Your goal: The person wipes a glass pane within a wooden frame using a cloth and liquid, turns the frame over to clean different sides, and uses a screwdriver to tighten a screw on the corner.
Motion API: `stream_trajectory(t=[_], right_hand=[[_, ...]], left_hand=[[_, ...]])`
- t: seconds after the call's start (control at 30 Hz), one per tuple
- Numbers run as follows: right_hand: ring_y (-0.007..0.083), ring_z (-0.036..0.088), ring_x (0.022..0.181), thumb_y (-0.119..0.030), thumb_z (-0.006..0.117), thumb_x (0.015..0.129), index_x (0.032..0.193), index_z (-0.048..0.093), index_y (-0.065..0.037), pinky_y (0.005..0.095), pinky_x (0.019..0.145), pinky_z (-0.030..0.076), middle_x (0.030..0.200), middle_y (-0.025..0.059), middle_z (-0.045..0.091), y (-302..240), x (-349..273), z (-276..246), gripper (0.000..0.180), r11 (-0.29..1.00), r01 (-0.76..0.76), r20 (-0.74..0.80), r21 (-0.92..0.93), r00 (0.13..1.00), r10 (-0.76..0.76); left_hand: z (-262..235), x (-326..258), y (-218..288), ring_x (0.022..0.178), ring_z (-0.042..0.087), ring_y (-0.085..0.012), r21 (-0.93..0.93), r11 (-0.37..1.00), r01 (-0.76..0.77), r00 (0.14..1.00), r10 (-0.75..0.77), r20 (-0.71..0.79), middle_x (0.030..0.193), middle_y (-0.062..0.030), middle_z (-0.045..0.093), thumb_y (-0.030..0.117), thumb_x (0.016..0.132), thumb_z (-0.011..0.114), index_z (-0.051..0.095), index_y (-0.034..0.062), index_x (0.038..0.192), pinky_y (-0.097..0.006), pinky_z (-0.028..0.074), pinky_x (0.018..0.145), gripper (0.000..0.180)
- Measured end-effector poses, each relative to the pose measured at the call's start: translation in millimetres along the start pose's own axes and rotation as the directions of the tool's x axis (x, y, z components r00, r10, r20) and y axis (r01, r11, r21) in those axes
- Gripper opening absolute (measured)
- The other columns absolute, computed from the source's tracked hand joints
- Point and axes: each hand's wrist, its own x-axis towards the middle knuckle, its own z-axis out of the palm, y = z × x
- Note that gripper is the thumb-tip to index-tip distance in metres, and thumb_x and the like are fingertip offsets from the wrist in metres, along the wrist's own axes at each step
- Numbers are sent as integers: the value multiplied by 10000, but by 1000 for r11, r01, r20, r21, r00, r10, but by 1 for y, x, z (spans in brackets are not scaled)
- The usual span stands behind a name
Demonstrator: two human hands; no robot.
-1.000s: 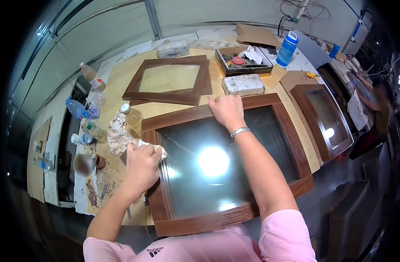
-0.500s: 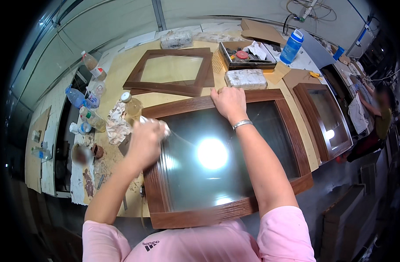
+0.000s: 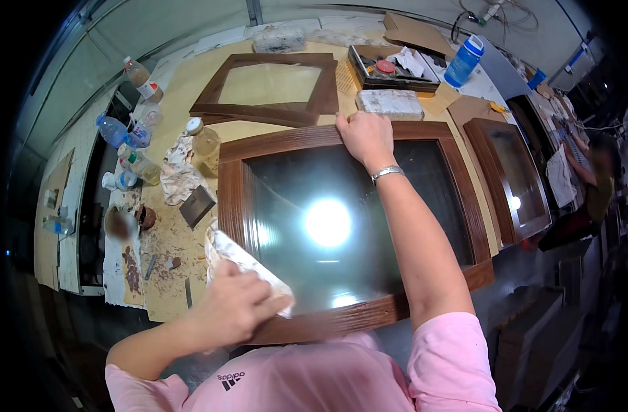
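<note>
A large brown wooden frame [image 3: 273,143] with a dark glass pane [image 3: 369,226] lies flat on the workbench in front of me. My left hand [image 3: 235,305] is closed on a crumpled white cloth [image 3: 242,257] at the pane's near left corner, pressing it on the glass. My right hand [image 3: 365,137] rests fingers-down on the frame's far rail, steadying it. A bright lamp reflection glares in the middle of the glass.
A second, empty wooden frame [image 3: 273,110] lies behind. Several bottles [image 3: 139,165] and a stained rag [image 3: 180,175] crowd the left side. A tray of tools [image 3: 389,69], a grey block [image 3: 393,103] and a blue bottle [image 3: 463,62] stand at the back. Another glazed frame [image 3: 509,178] and a person [image 3: 595,172] are at right.
My left hand has drawn the cloth from the upper left of the pane toward me to its near left corner. My right hand has stayed on the far rail.
</note>
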Motion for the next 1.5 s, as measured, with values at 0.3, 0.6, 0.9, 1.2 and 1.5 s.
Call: stream_trajectory(t=[0.3, 0.6, 0.9, 1.2, 1.5], right_hand=[[334, 682, 823, -419, 448, 974, 795, 766, -49, 432, 850, 443, 793, 168, 720, 2, 0, 0, 519, 1000, 3, -8, -26, 1000, -3], [336, 678, 810, -415, 444, 975, 788, 762, -47, 440, 853, 439, 787, 168, 718, -3, 0, -1, 521, 1000, 6, 12, -17, 1000, -6], [390, 652, 767, -421, 470, 970, 726, 755, -33, 456, 843, 462, 744, 221, 687, -4, 0, 9, 540, 999, 35, -55, 16, 998, -34], [389, 496, 1248, -290, 691, 874, 1240, 595, -19, 459, 1045, 430, 1332, 224, 529, 15, -89, -72, 466, 770, 465, 78, 437, 833, -547], [299, 567, 960, -204, 830, 637, 1236, 655, -132, 414, 849, 478, 1062, 108, 568, 40, -286, -125, 628, 851, 523, 148, 40, 839, -523]], left_hand=[[2, 4, -7, 816, 551, -173, 194, 974, 113, 992, -102, -69, 784, 14, 529, 176, 742, 660, 680, 117, 1023, -389, 355, 724, 288], [3, 9, -13, 829, 551, -249, 145, 973, 178, 982, -165, -95, 840, -58, 576, 31, 665, 664, 665, 38, 1109, -424, 364, 775, 444], [23, 45, -37, 776, 536, -264, 130, 962, 242, 940, -199, -276, 813, -74, 544, 35, 652, 691, 659, 33, 1047, -409, 367, 726, 396], [16, -9, -54, 699, 521, -156, -729, 626, 278, 666, -672, -323, 813, -56, 569, -7, 853, 664, 723, -25, 1057, -290, 399, 645, 213], [31, -9, -80, 733, 501, -86, -866, 475, 155, 534, -778, -331, 815, -18, 560, -11, 908, 647, 697, -82, 1036, -231, 395, 654, 154]])
